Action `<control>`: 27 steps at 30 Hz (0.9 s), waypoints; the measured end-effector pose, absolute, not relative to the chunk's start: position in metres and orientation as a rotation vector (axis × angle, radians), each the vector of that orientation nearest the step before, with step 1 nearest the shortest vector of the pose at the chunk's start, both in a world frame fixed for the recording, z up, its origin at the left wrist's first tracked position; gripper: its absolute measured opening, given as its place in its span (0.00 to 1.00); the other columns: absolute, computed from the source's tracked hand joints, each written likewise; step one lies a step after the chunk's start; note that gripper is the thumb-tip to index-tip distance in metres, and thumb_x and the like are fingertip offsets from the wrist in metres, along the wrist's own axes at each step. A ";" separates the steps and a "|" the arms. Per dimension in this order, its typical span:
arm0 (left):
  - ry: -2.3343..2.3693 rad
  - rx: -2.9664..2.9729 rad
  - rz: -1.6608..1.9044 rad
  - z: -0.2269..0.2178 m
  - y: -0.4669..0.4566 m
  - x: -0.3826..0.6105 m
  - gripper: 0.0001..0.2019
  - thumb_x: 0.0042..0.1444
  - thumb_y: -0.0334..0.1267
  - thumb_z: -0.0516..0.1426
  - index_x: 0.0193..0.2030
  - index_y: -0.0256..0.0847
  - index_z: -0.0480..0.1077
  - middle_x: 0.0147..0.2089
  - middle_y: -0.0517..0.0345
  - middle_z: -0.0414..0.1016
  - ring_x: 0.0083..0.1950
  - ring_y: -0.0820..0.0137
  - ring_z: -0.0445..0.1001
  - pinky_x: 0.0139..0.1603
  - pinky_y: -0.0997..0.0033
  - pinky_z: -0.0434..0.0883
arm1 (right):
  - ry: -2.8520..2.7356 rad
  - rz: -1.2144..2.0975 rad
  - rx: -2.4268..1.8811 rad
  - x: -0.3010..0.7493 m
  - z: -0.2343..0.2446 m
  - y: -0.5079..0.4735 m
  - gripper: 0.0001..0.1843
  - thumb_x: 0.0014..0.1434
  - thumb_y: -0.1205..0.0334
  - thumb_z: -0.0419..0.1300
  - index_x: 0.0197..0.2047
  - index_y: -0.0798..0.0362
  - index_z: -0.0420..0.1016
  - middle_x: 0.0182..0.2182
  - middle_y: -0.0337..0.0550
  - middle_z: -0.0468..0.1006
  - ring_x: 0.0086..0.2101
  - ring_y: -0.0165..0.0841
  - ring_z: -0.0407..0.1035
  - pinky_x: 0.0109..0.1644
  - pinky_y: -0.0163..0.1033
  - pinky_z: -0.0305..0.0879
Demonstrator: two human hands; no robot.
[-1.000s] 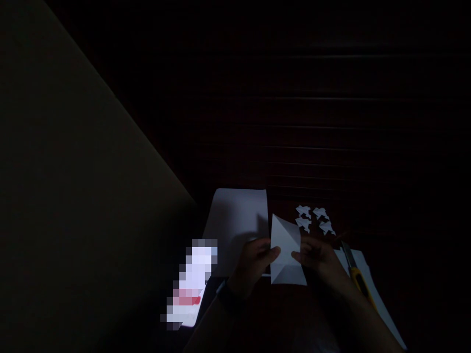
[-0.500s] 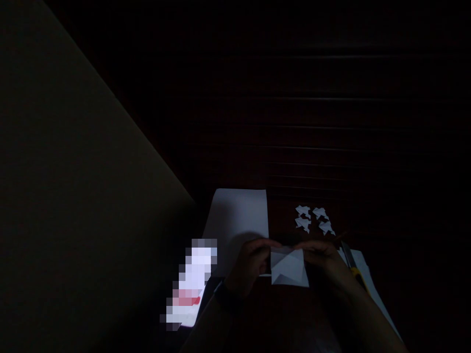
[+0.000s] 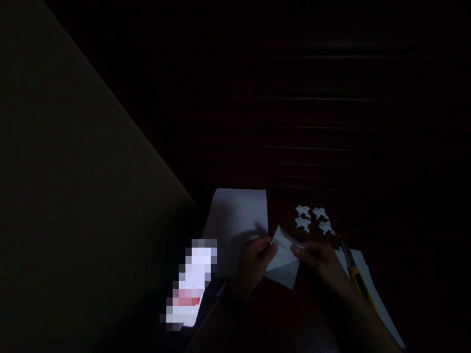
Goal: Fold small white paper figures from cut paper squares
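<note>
A creased square of white paper (image 3: 283, 267) is held up between both hands, tilted, with one corner pointing away from me. My left hand (image 3: 253, 262) pinches its left edge between thumb and fingers. On the right edge, my right hand (image 3: 318, 257) grips it the same way, thumb on top. Beyond the hands lie several small folded white paper figures (image 3: 303, 211) in two rows. A large white sheet (image 3: 241, 211) lies beside my left hand. Dim light hides the finer creases.
A yellow utility knife (image 3: 356, 277) rests on white paper (image 3: 382, 306) by my right forearm. A lit, blurred-out screen (image 3: 198, 269) stands at the left, near a pale wall (image 3: 73, 196). Dark wood (image 3: 312, 333) forms the tabletop.
The paper square has been turned, so a corner now points away instead of a flat edge. Both thumbs have come onto its upper face.
</note>
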State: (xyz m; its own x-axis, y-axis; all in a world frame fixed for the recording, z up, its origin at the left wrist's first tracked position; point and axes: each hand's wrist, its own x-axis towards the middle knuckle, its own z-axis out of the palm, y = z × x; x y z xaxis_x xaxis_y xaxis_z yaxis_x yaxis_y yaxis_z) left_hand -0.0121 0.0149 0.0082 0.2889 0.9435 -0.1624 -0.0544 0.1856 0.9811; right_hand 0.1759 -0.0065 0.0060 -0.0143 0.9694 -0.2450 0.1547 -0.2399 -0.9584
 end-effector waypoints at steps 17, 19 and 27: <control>0.995 1.003 0.881 0.018 0.014 -0.015 0.20 0.49 0.44 0.60 0.46 0.35 0.72 0.40 0.48 0.78 0.39 0.58 0.76 0.37 0.65 0.72 | -0.932 1.556 -1.320 0.168 0.013 -0.007 0.16 0.55 0.50 0.58 0.29 0.55 0.77 0.25 0.42 0.76 0.27 0.33 0.69 0.31 0.37 0.64; 1.009 1.015 0.889 0.015 0.014 -0.014 0.20 0.48 0.44 0.60 0.46 0.35 0.72 0.39 0.47 0.78 0.38 0.58 0.77 0.36 0.66 0.72 | -0.976 1.516 -1.327 0.167 0.013 -0.006 0.16 0.55 0.50 0.58 0.28 0.54 0.77 0.24 0.40 0.75 0.26 0.32 0.68 0.30 0.36 0.63; 0.995 1.132 0.756 0.009 0.012 -0.015 0.17 0.49 0.44 0.59 0.43 0.36 0.74 0.35 0.50 0.79 0.33 0.62 0.76 0.30 0.71 0.69 | -1.106 1.439 -1.320 0.168 0.012 -0.004 0.16 0.49 0.54 0.64 0.39 0.54 0.76 0.34 0.45 0.78 0.34 0.39 0.70 0.36 0.39 0.65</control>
